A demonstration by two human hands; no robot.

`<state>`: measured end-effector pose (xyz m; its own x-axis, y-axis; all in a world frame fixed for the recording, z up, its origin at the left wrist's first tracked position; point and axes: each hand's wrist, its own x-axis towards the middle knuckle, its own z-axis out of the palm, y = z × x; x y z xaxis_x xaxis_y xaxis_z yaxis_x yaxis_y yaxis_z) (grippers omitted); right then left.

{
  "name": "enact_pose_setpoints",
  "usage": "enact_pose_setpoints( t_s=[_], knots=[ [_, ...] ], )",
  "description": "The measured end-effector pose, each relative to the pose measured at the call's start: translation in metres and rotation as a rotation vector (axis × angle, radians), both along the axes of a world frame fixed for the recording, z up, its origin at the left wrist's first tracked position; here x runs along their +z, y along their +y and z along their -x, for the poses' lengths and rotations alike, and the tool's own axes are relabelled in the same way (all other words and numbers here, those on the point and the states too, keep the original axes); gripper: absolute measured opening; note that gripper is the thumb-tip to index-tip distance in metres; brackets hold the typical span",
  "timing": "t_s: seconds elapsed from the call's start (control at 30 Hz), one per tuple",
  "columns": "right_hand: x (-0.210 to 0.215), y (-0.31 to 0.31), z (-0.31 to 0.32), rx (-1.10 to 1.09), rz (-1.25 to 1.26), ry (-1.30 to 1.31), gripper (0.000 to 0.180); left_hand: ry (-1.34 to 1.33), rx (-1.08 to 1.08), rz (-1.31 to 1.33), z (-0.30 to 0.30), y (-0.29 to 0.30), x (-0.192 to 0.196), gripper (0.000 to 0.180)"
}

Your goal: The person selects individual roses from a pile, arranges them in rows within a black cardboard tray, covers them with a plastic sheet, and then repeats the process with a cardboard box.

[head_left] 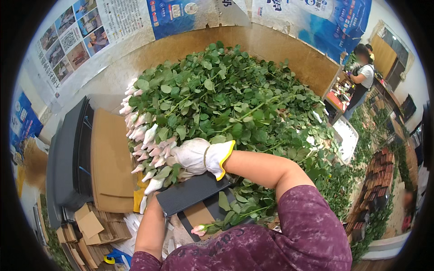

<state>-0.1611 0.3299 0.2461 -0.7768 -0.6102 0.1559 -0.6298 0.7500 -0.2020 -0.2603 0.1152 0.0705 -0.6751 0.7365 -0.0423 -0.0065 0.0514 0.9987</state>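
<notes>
My right hand [192, 156], in a white glove with a yellow cuff, reaches in from the right to a cluster of roses. Its fingers curl in against the pale, net-sleeved rose heads [158, 152] and partly disappear among them. My left forearm [151, 226] rises from the lower edge. Leaves, white-sleeved buds and a dark corrugated sheet [192, 194] hide my left hand and its fingers. A large heap of leafy rose stems [226, 90] spreads beyond my hands, heads pointing left. One bare pink rose [199, 230] lies close to my body.
Brown cardboard [113, 162] and dark boards [68, 158] stand at left, with folded cartons [97, 226] below. A wooden partition [289, 58] backs the heap. At right are a white bin [347, 140], leaf-strewn floor and another person [361, 79] at a bench.
</notes>
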Motion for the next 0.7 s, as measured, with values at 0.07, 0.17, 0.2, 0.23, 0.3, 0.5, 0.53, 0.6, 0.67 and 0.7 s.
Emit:
enact_pose_setpoints(
  t_s=[0.07, 0.17, 0.2, 0.23, 0.3, 0.5, 0.53, 0.6, 0.67, 0.7],
  knots=[
    [-0.009, 0.005, -0.001, -0.022, -0.079, -0.077, 0.04, 0.053, -0.031, 0.031, -0.004, 0.001, 0.005, 0.046],
    [0.008, -0.005, -0.01, 0.032, -0.063, 0.039, 0.033, 0.206, -0.034, 0.134, -0.015, -0.016, 0.006, 0.047],
    [0.013, 0.009, -0.007, 0.021, -0.036, -0.017, 0.032, 0.3, -0.022, 0.208, -0.016, -0.019, 0.007, 0.047],
    [0.02, 0.042, -0.006, -0.088, -0.046, -0.098, 0.031, 0.403, -0.002, 0.312, -0.014, -0.022, 0.007, 0.048],
    [0.038, 0.132, -0.005, -0.423, -0.18, -0.15, 0.029, 0.554, 0.039, 0.526, -0.004, -0.033, 0.008, 0.048],
    [0.119, 0.145, -0.021, -0.44, -0.417, 0.349, 0.049, 0.628, 0.002, 0.252, 0.015, -0.023, 0.081, 0.056],
    [0.119, 0.124, -0.02, -0.482, -0.39, 0.315, 0.048, 0.557, -0.005, 0.11, -0.003, 0.002, 0.126, 0.06],
    [0.104, 0.077, -0.003, -0.384, -0.309, 0.211, 0.048, 0.101, -0.174, -0.305, -0.012, 0.012, 0.14, 0.077],
    [0.081, 0.059, 0.003, -0.155, -0.379, 0.418, 0.051, -0.108, -0.114, -0.511, -0.028, 0.028, 0.146, 0.078],
    [0.082, 0.041, 0.002, -0.172, -0.205, 0.428, 0.057, -0.021, 0.028, -0.487, -0.029, 0.032, 0.14, 0.07]
  ],
)
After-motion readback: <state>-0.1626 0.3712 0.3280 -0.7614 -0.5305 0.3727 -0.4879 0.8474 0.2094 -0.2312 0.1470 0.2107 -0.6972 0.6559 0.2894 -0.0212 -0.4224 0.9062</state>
